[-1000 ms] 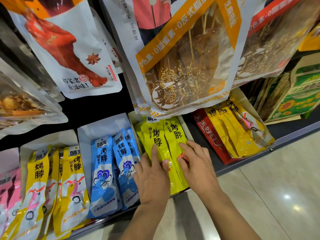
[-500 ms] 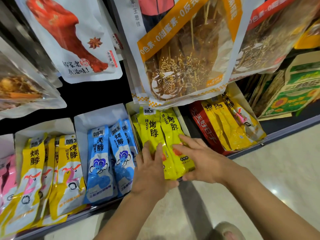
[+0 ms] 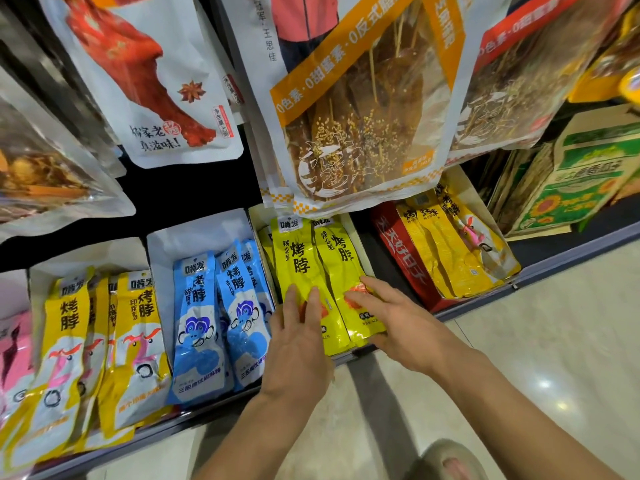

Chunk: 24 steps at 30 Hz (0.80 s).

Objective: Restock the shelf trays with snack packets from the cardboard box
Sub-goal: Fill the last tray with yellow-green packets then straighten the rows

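Note:
Lime-yellow snack packets lie stacked in a shelf tray at the centre of the bottom shelf. My left hand rests flat on the lower left of the stack, fingers straight. My right hand lies on the stack's lower right, fingers extended over the front packet and its thumb under the packets' lower edge. The cardboard box is not in view.
Blue packets fill the tray to the left, yellow ones further left. A red tray with yellow packets sits to the right, beside a green carton. Large hanging bags overhang the trays. Tiled floor and a sandalled foot lie below.
Both hands have stayed on the lime-yellow stack; the right hand slid to the stack's lower right edge. The view has shifted slightly, bringing the foot into frame.

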### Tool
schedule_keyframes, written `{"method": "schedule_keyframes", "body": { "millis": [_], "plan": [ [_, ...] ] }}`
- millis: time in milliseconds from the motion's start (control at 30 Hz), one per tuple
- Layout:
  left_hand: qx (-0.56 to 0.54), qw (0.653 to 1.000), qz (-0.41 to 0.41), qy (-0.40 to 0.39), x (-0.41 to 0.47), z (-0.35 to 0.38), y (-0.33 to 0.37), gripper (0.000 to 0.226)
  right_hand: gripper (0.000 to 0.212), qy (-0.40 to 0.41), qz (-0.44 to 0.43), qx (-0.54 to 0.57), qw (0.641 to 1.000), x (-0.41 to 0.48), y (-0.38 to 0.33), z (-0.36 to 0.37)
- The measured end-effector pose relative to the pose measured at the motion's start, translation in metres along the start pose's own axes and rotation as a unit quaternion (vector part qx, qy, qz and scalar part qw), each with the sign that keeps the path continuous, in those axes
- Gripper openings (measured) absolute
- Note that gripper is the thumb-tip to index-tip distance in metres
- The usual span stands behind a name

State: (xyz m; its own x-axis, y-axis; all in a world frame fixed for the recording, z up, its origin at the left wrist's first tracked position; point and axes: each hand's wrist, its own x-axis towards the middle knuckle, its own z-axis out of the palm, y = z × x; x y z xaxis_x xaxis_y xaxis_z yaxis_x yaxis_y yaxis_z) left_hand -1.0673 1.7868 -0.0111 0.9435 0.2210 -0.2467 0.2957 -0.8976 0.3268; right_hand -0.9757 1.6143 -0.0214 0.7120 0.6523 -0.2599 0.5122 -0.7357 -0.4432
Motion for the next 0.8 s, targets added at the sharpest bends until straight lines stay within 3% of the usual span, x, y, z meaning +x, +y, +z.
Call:
{"method": "schedule_keyframes", "body": {
  "millis": [167, 367, 500, 567, 800],
  "plan": [
    [-0.003, 1.0, 0.012, 0.01, 0.003, -0.003, 0.003, 0.089, 0.084, -0.001, 0.005, 0.038, 0.999, 0.0, -0.003, -0.003],
    [0.028, 1.0, 0.001, 0.005, 0.006, -0.002, 0.002, 0.091, 0.089, -0.021, 0.024, 0.076, 0.997, 0.003, -0.015, 0.006],
    [0.029, 1.0, 0.003, 0.01, 0.008, -0.005, -0.003, 0.091, 0.058, 0.115, 0.064, 0.121, 0.984, 0.011, -0.021, 0.013],
    [0.02, 1.0, 0.002, 0.009, 0.007, -0.006, -0.004, 0.087, 0.056, 0.159, 0.076, 0.091, 0.98, 0.017, -0.025, 0.019],
    [0.056, 0.998, 0.015, 0.019, 0.005, -0.006, -0.006, 0.068, 0.061, 0.18, 0.124, 0.081, 0.972, 0.024, -0.023, 0.032]
  ]
}}
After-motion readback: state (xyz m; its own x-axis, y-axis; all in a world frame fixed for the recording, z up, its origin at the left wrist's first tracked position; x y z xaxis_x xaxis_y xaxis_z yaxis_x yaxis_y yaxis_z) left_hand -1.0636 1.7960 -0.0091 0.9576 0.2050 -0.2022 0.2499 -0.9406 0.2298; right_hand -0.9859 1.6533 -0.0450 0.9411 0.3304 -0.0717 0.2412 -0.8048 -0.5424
